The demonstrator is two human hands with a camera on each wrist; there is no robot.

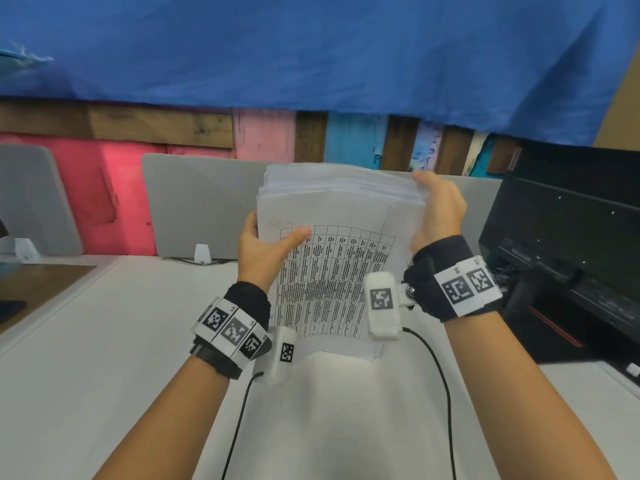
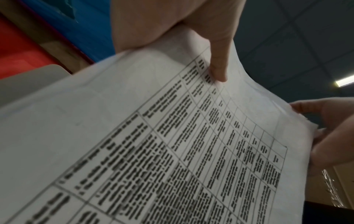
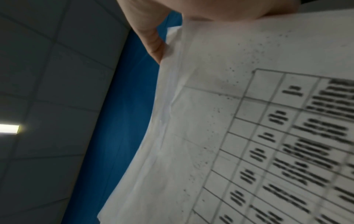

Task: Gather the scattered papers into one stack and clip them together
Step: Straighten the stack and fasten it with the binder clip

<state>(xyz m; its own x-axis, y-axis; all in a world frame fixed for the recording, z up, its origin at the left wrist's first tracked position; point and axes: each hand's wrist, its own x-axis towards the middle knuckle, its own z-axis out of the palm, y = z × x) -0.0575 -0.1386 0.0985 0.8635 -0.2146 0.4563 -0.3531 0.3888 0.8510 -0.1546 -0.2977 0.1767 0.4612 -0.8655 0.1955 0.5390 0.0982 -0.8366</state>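
Note:
A stack of white printed papers (image 1: 332, 258) stands upright on the white desk (image 1: 104, 358), its top sheet showing a table of text. My left hand (image 1: 266, 247) grips the stack's left edge, thumb laid across the front sheet (image 2: 172, 121). My right hand (image 1: 438, 209) holds the upper right corner, fingers behind the sheets. The upper edges of the sheets fan apart slightly. In the right wrist view a finger curls round the paper edge (image 3: 172, 75). No clip shows in any view.
Grey desk dividers (image 1: 194, 202) stand behind the papers, before a painted plank wall and a blue cloth (image 1: 311, 46). A black monitor (image 1: 568, 237) sits at the right. Thin black cables (image 1: 446, 393) run from my wrist cameras over the desk.

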